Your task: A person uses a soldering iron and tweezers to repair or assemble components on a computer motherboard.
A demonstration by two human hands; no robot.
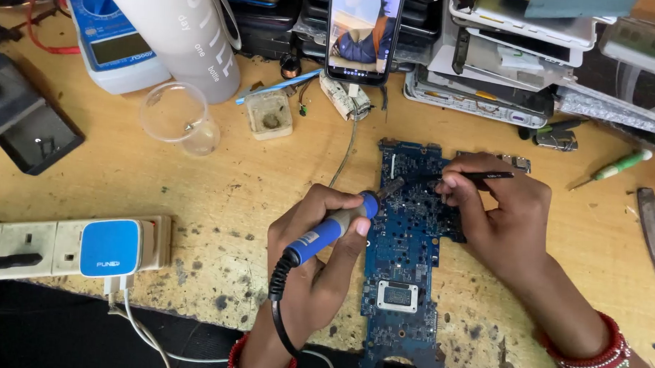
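Soldering work is shown on one long blue circuit board (405, 259), which is laid flat on the scuffed wooden table (218, 187). One blue-handled soldering iron (333, 231) is held in the closed grip of the left hand (318, 242), its tip set on the board's upper part. One thin black pair of tweezers (480, 175) is pinched in the right hand (497, 212) over the same spot. Two red bangle stacks are worn, one per wrist. One clear plastic cup (179, 117) is seen upper left.

Scuffed, stained wooden workbench (197, 179), evenly lit, dark floor below.
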